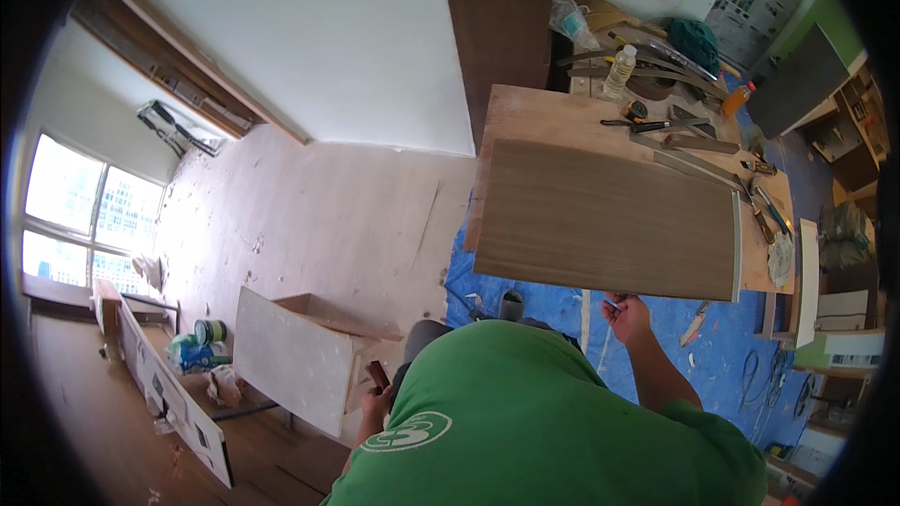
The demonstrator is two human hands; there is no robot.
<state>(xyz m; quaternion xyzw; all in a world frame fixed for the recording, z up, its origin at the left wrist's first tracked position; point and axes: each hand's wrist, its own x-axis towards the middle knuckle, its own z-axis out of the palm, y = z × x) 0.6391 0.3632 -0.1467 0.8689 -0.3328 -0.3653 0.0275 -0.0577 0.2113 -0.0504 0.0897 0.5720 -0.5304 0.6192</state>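
A brown wood-grain panel (600, 220) lies on the plywood worktop (516, 112), with a pale strip (737, 253) along its right end. My right hand (628, 319) is at the panel's near edge, closed around a small, thin light-blue object (614, 305) whose kind I cannot make out. Low at my left side, my left hand (375, 405) grips a short reddish-brown block (378, 375). My green shirt covers much of the lower middle and hides most of my left forearm.
Behind the panel are a tape measure (636, 111), a clear bottle (620, 72) and an orange bottle (738, 99). Hand tools (769, 206) lie at the worktop's right end. A blue sheet (656, 356) covers the floor. A white-topped cabinet piece (291, 356) stands at left.
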